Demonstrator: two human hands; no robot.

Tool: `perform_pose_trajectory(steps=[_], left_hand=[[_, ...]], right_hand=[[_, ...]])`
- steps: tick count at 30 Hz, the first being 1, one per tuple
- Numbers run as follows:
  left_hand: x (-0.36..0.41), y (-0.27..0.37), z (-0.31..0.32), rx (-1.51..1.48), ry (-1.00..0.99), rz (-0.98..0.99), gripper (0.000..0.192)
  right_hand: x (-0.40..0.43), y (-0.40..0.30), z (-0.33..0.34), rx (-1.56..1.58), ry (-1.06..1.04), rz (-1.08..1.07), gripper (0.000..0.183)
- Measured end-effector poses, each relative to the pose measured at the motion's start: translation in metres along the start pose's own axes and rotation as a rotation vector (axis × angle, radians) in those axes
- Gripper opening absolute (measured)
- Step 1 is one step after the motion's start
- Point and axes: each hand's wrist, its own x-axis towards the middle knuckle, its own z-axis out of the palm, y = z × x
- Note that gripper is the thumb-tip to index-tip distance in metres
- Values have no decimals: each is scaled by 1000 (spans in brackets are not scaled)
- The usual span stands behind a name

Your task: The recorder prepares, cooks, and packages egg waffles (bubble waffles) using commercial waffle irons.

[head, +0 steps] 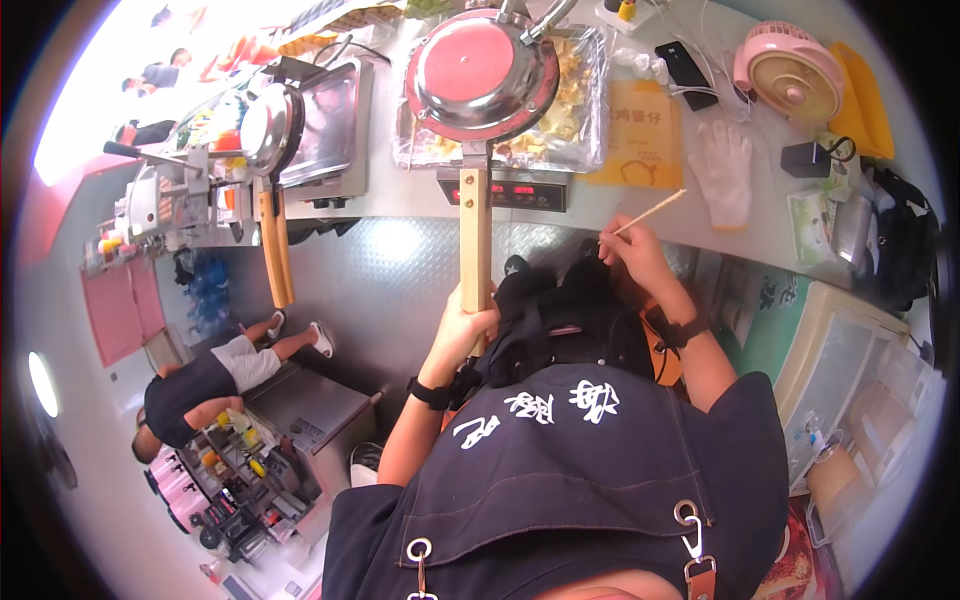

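Observation:
The wooden handle (473, 240) of a round metal waffle pan (480, 71) is gripped by my left hand (466, 324). This pan, with a pink disc on its lid, is closed above a foil-lined tray (592, 142) holding yellow batter scraps. Between the fingers of my right hand (634, 251) is a thin wooden stick (651, 211), pointing up and to the right. Under the tray's front edge a control panel (525, 196) shows red lit digits. Further left, a second round pan (271, 127) with wooden handles hangs from its metal stand, and nothing touches it.
A yellow printed paper bag (645, 135), a white glove (722, 176), a black phone (686, 75) and a pink fan (791, 71) lie or stand on the right of the counter (757, 251). Another person (199, 390) is beside a workbench at the lower left.

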Motion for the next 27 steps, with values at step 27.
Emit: perform_pose_trajectory(steps=[27], left_hand=[[-3,2,5,-38,50,-48,35]], right_hand=[[-31,25,-61,-96,177,172,10]])
